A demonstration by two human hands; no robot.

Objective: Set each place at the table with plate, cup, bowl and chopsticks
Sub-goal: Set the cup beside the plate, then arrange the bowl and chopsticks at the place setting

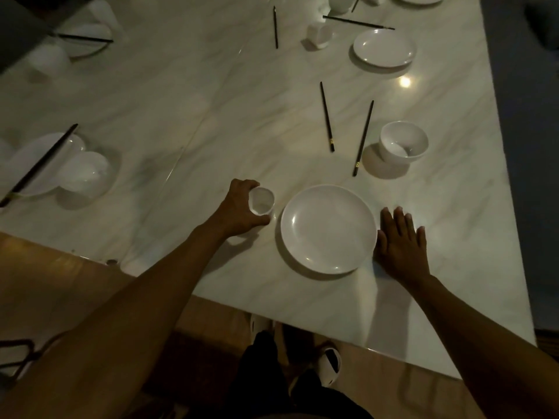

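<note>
The cup (pixel 261 201) stands upright on the bench (pixel 181 110), clamped in the grip of the left hand (pixel 242 207), fingers curled round its wall. It looks small, light, stiff and glossy, so probably slippery and breakable; the wall is the sensible hold. Just right of that grip lies the plate (pixel 328 228), and touching the plate's far edge the right hand (pixel 400 240) rests flat, fingers apart. Beyond the plate, well away from both hands, lie two chopsticks (pixel 327 116) splayed apart, with the bowl (pixel 403 145) beside them.
</note>
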